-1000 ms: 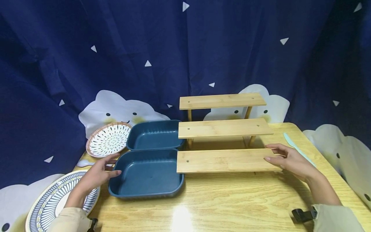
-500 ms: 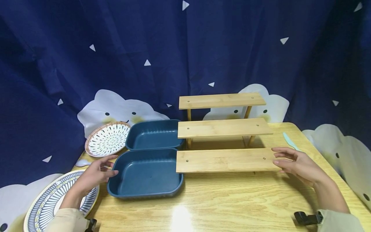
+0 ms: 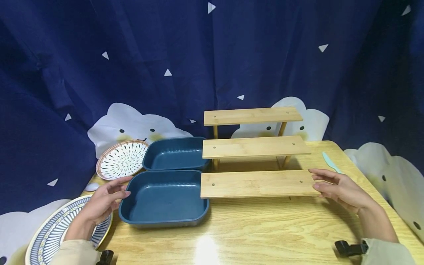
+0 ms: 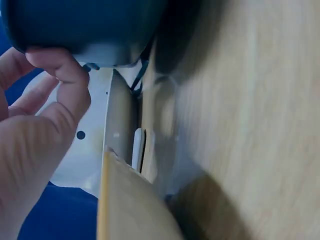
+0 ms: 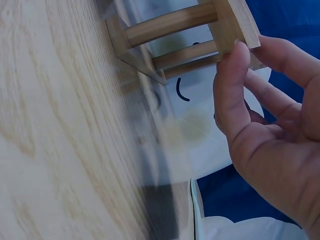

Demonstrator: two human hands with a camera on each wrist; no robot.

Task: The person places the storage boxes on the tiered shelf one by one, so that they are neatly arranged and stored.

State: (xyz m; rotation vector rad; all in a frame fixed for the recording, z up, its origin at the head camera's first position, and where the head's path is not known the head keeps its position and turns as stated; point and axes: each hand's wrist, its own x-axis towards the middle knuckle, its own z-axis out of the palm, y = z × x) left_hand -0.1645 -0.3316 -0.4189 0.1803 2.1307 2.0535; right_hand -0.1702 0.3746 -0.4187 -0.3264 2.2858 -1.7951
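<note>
In the head view my left hand (image 3: 99,206) holds the left edge of the front dark blue bin (image 3: 165,202), thumb and fingers at its rim. The left wrist view shows the bent thumb against the bin's wall (image 4: 110,30). My right hand (image 3: 344,191) pinches the right end of the lowest board on a three-tier wooden shelf rack (image 3: 255,184). In the right wrist view the thumb lies on the board's end (image 5: 232,25), and the index finger is partly behind it. The lowest board's left end overlaps the front bin's right rim in the head view.
A second blue bin (image 3: 175,152) stands behind the front one. At left are a speckled plate (image 3: 122,162), a pale spoon (image 3: 92,187) and a large patterned plate (image 3: 49,228). A mint-green knife (image 3: 329,162) lies right of the rack. A blue curtain (image 3: 212,55) hangs behind.
My right hand has shifted right along the lowest board to its end. The left hand and the front bin's left edge have moved slightly left. The rack has stayed in place.
</note>
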